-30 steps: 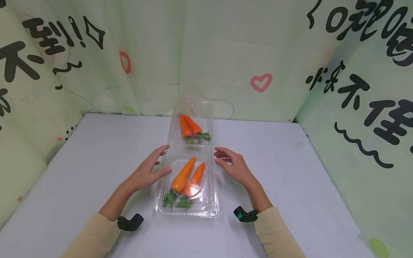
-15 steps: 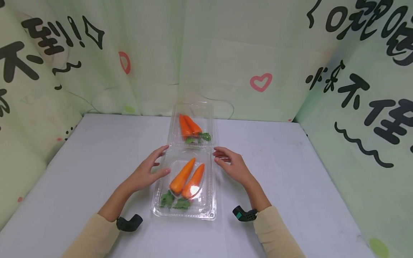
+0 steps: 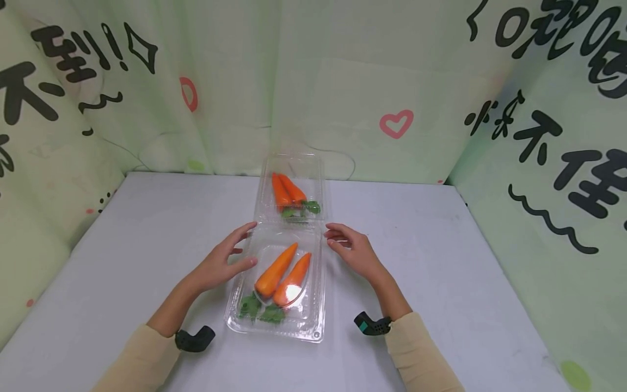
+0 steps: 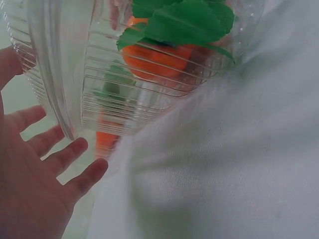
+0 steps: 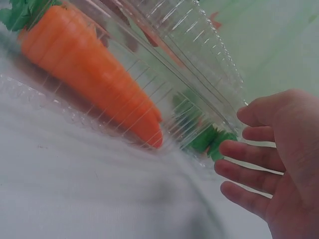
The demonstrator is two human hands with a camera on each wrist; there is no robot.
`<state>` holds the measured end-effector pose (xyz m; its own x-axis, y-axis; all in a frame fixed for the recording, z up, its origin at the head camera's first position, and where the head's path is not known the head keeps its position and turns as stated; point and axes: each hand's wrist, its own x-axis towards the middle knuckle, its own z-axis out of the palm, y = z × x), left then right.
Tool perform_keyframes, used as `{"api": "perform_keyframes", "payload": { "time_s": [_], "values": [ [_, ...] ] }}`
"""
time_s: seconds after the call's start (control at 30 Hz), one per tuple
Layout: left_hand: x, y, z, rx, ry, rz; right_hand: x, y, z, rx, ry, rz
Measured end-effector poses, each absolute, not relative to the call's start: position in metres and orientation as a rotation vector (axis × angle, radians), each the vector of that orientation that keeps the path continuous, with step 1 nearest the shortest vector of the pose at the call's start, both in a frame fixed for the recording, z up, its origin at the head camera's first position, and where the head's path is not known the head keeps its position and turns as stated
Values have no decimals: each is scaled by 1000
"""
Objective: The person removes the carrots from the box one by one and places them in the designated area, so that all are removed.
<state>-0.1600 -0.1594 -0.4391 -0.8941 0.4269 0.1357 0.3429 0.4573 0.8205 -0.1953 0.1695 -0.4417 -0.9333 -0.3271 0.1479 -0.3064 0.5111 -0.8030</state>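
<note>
A clear plastic clamshell box [image 3: 313, 318] lies lengthwise in front of me, two orange carrots [image 3: 275, 272] under its lid. Their green leafy tops [image 3: 251, 306] point towards me. My left hand [image 3: 220, 264] is at the box's left side, fingers spread and thumb over the lid's edge. In the left wrist view its fingertips [image 4: 79, 145] are right at the ribbed plastic wall. On the opposite side, my right hand [image 3: 356, 253] has loosely bent fingers by the far right corner. The right wrist view shows a carrot [image 5: 94, 74] through the box's side, left of that hand.
Another clear box [image 3: 313, 169] with orange carrots [image 3: 280, 191] and green leaves stands just behind the first, at the table's far edge. The white table [image 3: 416, 326] is surrounded by pale green printed curtains [image 3: 338, 81]. Each wrist wears a black device [image 3: 196, 340].
The near box's front end has swung left and slid slightly towards me. The box behind stays in place, and both hands have barely moved.
</note>
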Motion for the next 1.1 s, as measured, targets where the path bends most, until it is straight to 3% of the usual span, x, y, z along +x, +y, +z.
{"api": "perform_keyframes", "payload": {
  "time_s": [0.57,1.1],
  "values": [
    [-159,-160,-443,733,2604,1461,-202,170,-452,-502,2585,-1496],
    [-158,-159,-445,769,2620,1444,-208,167,-455,-432,2092,-1863]
  ]
}}
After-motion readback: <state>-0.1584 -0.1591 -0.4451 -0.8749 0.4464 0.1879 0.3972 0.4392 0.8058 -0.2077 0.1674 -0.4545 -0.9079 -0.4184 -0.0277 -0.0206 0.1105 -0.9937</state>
